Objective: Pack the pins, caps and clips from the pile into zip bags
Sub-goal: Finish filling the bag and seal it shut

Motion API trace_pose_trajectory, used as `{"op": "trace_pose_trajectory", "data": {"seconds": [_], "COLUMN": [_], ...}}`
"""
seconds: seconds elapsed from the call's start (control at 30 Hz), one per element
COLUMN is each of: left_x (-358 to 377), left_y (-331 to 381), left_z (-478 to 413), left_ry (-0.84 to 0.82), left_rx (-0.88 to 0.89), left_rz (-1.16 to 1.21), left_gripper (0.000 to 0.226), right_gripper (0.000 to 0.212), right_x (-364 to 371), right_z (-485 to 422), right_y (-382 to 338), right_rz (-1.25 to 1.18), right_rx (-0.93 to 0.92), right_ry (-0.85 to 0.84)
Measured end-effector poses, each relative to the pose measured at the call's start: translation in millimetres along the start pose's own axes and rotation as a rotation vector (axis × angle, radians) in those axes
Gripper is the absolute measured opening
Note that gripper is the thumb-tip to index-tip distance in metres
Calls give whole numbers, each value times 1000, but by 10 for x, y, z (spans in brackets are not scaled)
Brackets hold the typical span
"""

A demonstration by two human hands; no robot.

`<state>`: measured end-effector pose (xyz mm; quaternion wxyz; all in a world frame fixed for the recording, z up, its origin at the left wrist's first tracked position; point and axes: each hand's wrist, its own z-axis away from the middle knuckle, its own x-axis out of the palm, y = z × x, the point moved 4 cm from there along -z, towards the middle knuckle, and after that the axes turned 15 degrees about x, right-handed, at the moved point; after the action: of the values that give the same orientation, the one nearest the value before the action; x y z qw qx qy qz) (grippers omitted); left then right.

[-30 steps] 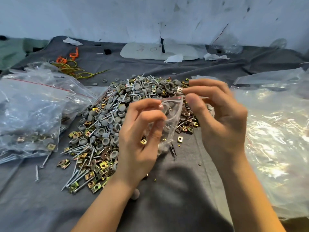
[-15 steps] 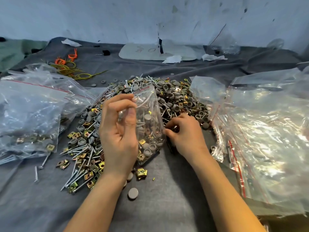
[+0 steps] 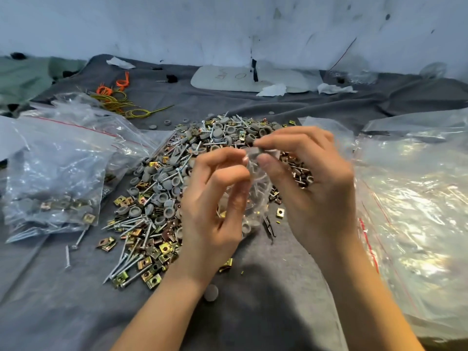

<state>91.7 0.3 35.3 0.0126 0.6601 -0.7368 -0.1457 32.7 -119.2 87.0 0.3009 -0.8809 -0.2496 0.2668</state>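
Note:
A pile [image 3: 162, 188] of grey caps, long metal pins and gold-coloured clips lies on the grey cloth [image 3: 253, 312] ahead of me. Between my hands hangs a small clear zip bag [image 3: 250, 198] with caps, pins and clips inside. My left hand [image 3: 215, 206] pinches the left side of the bag's mouth. My right hand [image 3: 311, 183] pinches the mouth's right side between thumb and forefinger, above the pile's near edge. A loose grey cap [image 3: 211, 292] lies by my left wrist.
Filled zip bags [image 3: 58, 173] are heaped at the left. Empty clear bags [image 3: 415, 198] with red zip lines are stacked at the right. Orange and yellow ties [image 3: 119, 100] and a white board [image 3: 228, 78] lie farther back near the wall.
My right hand rose from the cloth beside the bag up to the bag's mouth and took hold of it. The bag now hangs between both hands.

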Motion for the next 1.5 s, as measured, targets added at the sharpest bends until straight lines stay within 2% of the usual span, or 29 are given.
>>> {"op": "trace_pose_trajectory", "data": {"seconds": [0.13,0.27,0.33,0.43,0.57,0.63,0.8,0.93,1.03,1.1,1.17,1.23,1.33,1.4,1.5], "left_x": [-10,-43,-70,-114,-172,-193,-200,-183,-155,-121,-88,-64,-43,-38,-46], "left_y": [-16,-38,-53,-71,-82,-82,-88,-83,-57,-32,-4,16,24,22,17], "left_z": [7,6,8,9,29,36,37,31,11,7,6,2,-4,3,11], "left_ry": [18,76,122,180,283,305,289,274,250,214,155,95,44,40,69], "left_rx": [-21,-58,-94,-114,-114,-100,-121,-132,-114,-104,-71,-23,7,4,-15], "left_rz": [-9,-33,-37,-53,-81,-95,-120,-80,-51,-15,-21,-48,-35,-24,-40], "left_gripper": [7,9,9,14,16,16,17,19,20,16,10,7,8,9,9], "right_gripper": [22,20,21,22,24,17,8,9,18,21,24,22,13,10,15], "right_x": [14,-7,64,240,512,637,716,624,349,126,3,14,86,70,15], "right_z": [0,-7,14,46,94,135,164,126,19,-59,-84,-56,11,16,8], "right_y": [103,294,419,550,576,581,567,563,486,344,162,11,-59,-24,58], "right_rz": [-42,-209,-184,-42,203,298,417,295,16,-174,-256,-239,-73,-32,-97], "right_rx": [89,255,353,422,263,203,168,267,371,343,248,148,43,29,83], "right_ry": [-68,40,41,-79,-268,-306,-139,-98,21,95,107,54,11,-7,20]}}
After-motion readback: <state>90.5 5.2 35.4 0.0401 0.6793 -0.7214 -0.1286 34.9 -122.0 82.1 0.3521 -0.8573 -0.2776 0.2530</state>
